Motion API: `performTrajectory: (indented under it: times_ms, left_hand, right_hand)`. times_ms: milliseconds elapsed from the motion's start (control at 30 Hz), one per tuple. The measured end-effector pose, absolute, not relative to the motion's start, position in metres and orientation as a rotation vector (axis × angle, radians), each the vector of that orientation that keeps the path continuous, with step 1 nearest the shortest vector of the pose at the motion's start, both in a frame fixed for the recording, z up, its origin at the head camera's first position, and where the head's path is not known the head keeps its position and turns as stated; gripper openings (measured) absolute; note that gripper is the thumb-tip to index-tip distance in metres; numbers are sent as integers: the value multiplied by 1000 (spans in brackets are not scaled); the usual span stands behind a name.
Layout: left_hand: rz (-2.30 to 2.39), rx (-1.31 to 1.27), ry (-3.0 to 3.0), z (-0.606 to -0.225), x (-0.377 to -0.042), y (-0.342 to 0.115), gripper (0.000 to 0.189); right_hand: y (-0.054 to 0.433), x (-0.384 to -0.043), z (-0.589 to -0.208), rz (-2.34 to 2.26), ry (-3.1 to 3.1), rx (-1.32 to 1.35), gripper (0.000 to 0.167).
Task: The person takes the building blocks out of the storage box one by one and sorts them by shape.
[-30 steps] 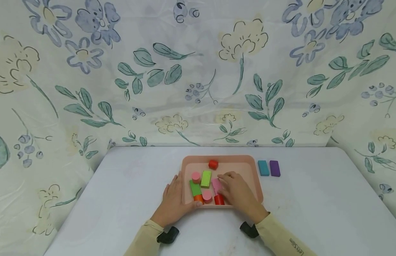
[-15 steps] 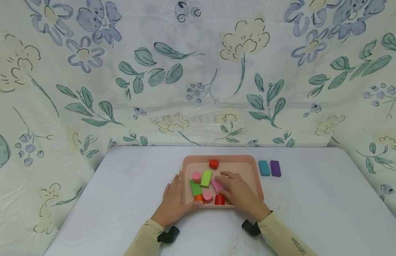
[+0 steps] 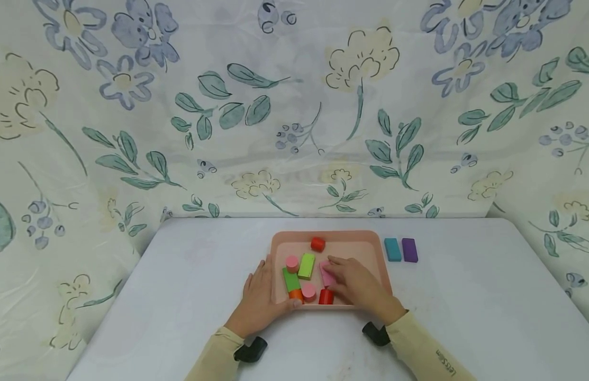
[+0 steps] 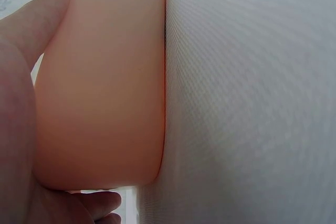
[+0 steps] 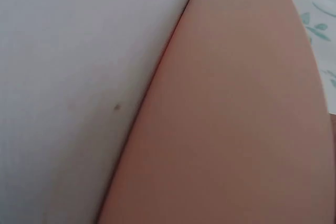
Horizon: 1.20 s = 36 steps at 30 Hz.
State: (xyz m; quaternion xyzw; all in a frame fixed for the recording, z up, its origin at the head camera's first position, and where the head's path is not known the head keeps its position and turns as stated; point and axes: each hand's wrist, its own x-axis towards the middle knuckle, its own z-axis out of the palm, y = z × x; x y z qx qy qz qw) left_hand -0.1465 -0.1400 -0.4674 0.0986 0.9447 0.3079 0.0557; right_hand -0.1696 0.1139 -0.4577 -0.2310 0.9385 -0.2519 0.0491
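Observation:
A shallow pink tray [image 3: 353, 246] with colored blocks lies on the white table. My left hand [image 3: 262, 302] rests against its near left corner, fingers straight along the left side and thumb over the front rim. In the left wrist view, the left thumb [image 4: 44, 17] lies at the rim of the tray wall [image 4: 105, 103]. Inside the tray, my right hand [image 3: 363, 288] pinches a pink rectangular block [image 3: 326, 275], partly hidden by the fingers. A red cylinder [image 3: 326, 297] lies just in front of that block. The right wrist view shows mostly the tray's front wall [image 5: 226, 114].
Elsewhere in the tray are a light green block [image 3: 306, 266], a green block [image 3: 290, 280], an orange piece [image 3: 296, 294], two pink cylinders [image 3: 292, 263] and another red cylinder [image 3: 318, 244]. Blue [image 3: 392, 250] and purple [image 3: 409, 250] blocks lie right of the tray.
My right hand has shifted slightly to the right. The pink block under its fingers tilted, then moved a little right and away from the light green block. My left hand stays in place.

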Motion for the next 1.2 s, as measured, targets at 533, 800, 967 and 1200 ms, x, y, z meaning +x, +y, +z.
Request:
performTrajectory:
  times_ms: [533, 800, 967, 1200]
  left_hand:
    - [940, 306, 2865, -467, -147, -140, 120]
    - [951, 299, 2858, -467, -147, -140, 120]
    - [952, 302, 2861, -467, -146, -140, 120]
    - [956, 295, 2861, -466, -145, -141, 121]
  right_hand:
    - [110, -167, -457, -812, 2927, -581, 55]
    - [110, -168, -457, -788, 2916, -570, 63]
    - [111, -168, -459, -770, 2925, -589, 66]
    - [110, -168, -461, -783, 2950, -609, 63]
